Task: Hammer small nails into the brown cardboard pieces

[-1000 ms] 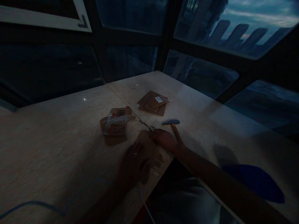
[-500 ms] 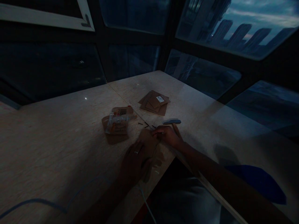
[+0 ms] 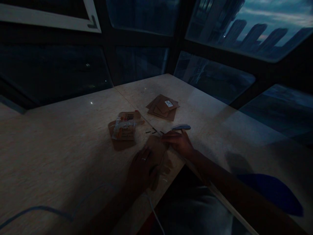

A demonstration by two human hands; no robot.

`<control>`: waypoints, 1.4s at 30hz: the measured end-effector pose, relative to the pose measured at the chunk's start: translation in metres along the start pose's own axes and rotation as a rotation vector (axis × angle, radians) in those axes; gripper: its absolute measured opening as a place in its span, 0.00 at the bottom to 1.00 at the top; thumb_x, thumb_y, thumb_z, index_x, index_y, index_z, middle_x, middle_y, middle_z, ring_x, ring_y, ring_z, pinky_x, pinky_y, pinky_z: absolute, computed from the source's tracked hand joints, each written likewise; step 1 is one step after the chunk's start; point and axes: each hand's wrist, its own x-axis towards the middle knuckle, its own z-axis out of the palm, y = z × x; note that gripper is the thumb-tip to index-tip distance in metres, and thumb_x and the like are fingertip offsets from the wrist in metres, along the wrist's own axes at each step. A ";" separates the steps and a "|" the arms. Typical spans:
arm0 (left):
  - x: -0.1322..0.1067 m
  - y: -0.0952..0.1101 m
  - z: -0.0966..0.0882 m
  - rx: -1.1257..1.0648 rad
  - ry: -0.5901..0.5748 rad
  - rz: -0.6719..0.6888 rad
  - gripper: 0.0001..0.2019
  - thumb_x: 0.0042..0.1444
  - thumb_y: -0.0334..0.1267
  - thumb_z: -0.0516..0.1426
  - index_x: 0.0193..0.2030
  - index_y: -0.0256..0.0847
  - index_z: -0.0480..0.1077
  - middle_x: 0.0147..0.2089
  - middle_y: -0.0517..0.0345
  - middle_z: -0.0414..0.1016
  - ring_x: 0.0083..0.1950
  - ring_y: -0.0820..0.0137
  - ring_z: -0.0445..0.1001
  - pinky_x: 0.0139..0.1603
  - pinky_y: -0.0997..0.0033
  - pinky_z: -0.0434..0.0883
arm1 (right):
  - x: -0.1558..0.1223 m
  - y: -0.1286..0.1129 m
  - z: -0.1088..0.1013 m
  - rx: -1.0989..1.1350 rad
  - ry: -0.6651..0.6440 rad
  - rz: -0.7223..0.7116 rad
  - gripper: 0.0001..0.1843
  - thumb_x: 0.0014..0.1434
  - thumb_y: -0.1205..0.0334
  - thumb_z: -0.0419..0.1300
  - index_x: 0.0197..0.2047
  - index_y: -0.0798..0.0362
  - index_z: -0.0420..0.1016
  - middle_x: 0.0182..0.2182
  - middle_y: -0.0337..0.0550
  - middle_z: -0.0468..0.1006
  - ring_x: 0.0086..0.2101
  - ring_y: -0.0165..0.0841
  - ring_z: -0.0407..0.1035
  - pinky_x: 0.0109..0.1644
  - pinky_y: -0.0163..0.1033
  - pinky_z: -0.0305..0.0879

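My left hand, a ring on one finger, lies over a piece of brown cardboard with its fingers stretched out. At the cardboard's upper right edge is my right hand, fingers bent and pressed together; whatever they hold is too dark to make out. Just beyond them lies a thin, straight stick-like thing with a red end. Small dark pins, perhaps nails or screws, lie beside it. A grey-handled tool, perhaps a cutter, rests behind my right hand.
Brown cardboard squares, the top one labelled, are stacked farther back. A clear plastic packet lies on cardboard at the left. A cable crosses the pale tabletop. Something blue sits at the right. Dark windows enclose the table.
My right hand has shifted slightly right along the cardboard's edge and covers more of the brown strip behind it. My left hand stays on the cardboard. The whole view has moved slightly.
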 end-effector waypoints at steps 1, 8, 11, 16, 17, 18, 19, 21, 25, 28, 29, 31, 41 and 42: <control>0.000 0.000 0.000 0.002 0.001 -0.001 0.25 0.65 0.45 0.56 0.65 0.35 0.64 0.64 0.37 0.71 0.66 0.49 0.69 0.63 0.45 0.71 | 0.002 0.003 0.000 -0.010 0.048 0.056 0.15 0.66 0.68 0.57 0.44 0.46 0.85 0.46 0.44 0.85 0.47 0.38 0.78 0.54 0.45 0.72; 0.003 0.000 -0.002 0.030 -0.016 0.003 0.25 0.65 0.46 0.56 0.64 0.35 0.65 0.63 0.37 0.71 0.64 0.50 0.70 0.62 0.46 0.72 | 0.026 0.041 0.003 -0.080 0.166 0.431 0.09 0.60 0.68 0.63 0.41 0.52 0.85 0.37 0.47 0.87 0.37 0.41 0.82 0.45 0.45 0.77; 0.003 0.000 -0.003 0.025 -0.010 0.016 0.25 0.65 0.46 0.56 0.65 0.35 0.65 0.63 0.38 0.72 0.64 0.50 0.70 0.61 0.46 0.72 | 0.032 0.043 0.008 -0.091 0.132 0.471 0.12 0.58 0.72 0.62 0.39 0.51 0.86 0.38 0.46 0.87 0.39 0.40 0.81 0.48 0.45 0.75; 0.001 -0.001 -0.003 0.020 -0.046 0.025 0.39 0.56 0.59 0.61 0.66 0.32 0.63 0.65 0.32 0.69 0.66 0.44 0.68 0.61 0.43 0.71 | 0.038 0.031 0.015 -0.086 0.108 0.463 0.12 0.62 0.68 0.61 0.43 0.49 0.85 0.42 0.47 0.86 0.44 0.41 0.80 0.53 0.47 0.73; 0.001 -0.001 -0.003 0.022 -0.047 0.022 0.41 0.54 0.61 0.62 0.66 0.32 0.63 0.65 0.32 0.69 0.65 0.44 0.68 0.61 0.42 0.71 | 0.038 0.029 0.015 -0.083 0.110 0.460 0.11 0.63 0.67 0.61 0.44 0.50 0.85 0.43 0.48 0.86 0.44 0.42 0.80 0.53 0.47 0.73; 0.001 -0.001 -0.003 0.022 -0.048 0.022 0.43 0.52 0.62 0.62 0.66 0.32 0.63 0.64 0.32 0.69 0.65 0.43 0.68 0.61 0.42 0.71 | 0.038 0.026 0.014 -0.080 0.113 0.458 0.11 0.64 0.65 0.60 0.46 0.50 0.84 0.45 0.48 0.86 0.45 0.42 0.79 0.54 0.47 0.72; 0.000 -0.002 -0.003 0.021 -0.048 0.026 0.43 0.52 0.62 0.62 0.66 0.32 0.63 0.65 0.32 0.69 0.65 0.43 0.68 0.61 0.42 0.71 | 0.037 0.023 0.013 -0.079 0.119 0.458 0.12 0.64 0.65 0.60 0.47 0.51 0.83 0.46 0.49 0.85 0.46 0.42 0.79 0.54 0.47 0.72; -0.001 -0.003 -0.002 0.015 -0.046 0.027 0.43 0.53 0.61 0.62 0.66 0.32 0.62 0.65 0.32 0.68 0.66 0.44 0.67 0.62 0.42 0.71 | 0.034 0.016 0.010 -0.083 0.139 0.466 0.13 0.66 0.64 0.58 0.50 0.51 0.82 0.48 0.50 0.84 0.48 0.41 0.78 0.55 0.47 0.71; -0.003 -0.005 0.001 0.004 -0.010 0.023 0.42 0.55 0.60 0.61 0.68 0.32 0.59 0.65 0.31 0.68 0.66 0.45 0.67 0.62 0.44 0.71 | 0.020 -0.001 0.012 -0.114 0.163 0.506 0.14 0.67 0.63 0.56 0.51 0.53 0.80 0.49 0.51 0.83 0.49 0.40 0.77 0.56 0.47 0.70; -0.002 -0.005 0.001 0.012 0.011 0.051 0.41 0.55 0.60 0.61 0.68 0.36 0.59 0.64 0.33 0.69 0.65 0.46 0.69 0.61 0.45 0.71 | 0.008 -0.012 0.019 -0.125 0.116 0.544 0.12 0.62 0.64 0.60 0.48 0.54 0.81 0.46 0.53 0.84 0.46 0.42 0.78 0.53 0.46 0.71; -0.002 -0.004 0.000 0.014 0.016 0.062 0.41 0.56 0.60 0.61 0.69 0.36 0.58 0.64 0.33 0.69 0.65 0.46 0.69 0.61 0.46 0.71 | 0.004 -0.014 0.022 -0.125 0.096 0.557 0.12 0.60 0.64 0.62 0.47 0.55 0.81 0.45 0.54 0.84 0.45 0.44 0.78 0.52 0.47 0.71; -0.001 -0.003 -0.002 0.018 0.013 0.079 0.41 0.56 0.59 0.62 0.69 0.37 0.57 0.65 0.34 0.69 0.66 0.47 0.69 0.62 0.47 0.71 | 0.000 -0.014 0.026 -0.115 0.066 0.580 0.11 0.56 0.64 0.65 0.43 0.56 0.81 0.43 0.56 0.83 0.44 0.46 0.77 0.51 0.48 0.71; 0.006 0.009 -0.018 -0.043 0.172 0.056 0.39 0.61 0.48 0.61 0.73 0.39 0.50 0.66 0.34 0.66 0.67 0.49 0.67 0.61 0.48 0.72 | -0.010 -0.016 -0.002 0.270 0.119 0.531 0.06 0.56 0.62 0.62 0.37 0.53 0.79 0.31 0.41 0.83 0.33 0.36 0.77 0.37 0.38 0.72; 0.009 0.014 -0.027 -0.075 0.190 0.035 0.37 0.62 0.46 0.60 0.73 0.40 0.50 0.67 0.34 0.65 0.68 0.49 0.66 0.61 0.48 0.72 | -0.014 -0.022 -0.008 0.312 0.136 0.507 0.06 0.57 0.61 0.62 0.37 0.53 0.78 0.32 0.41 0.83 0.34 0.35 0.77 0.38 0.38 0.72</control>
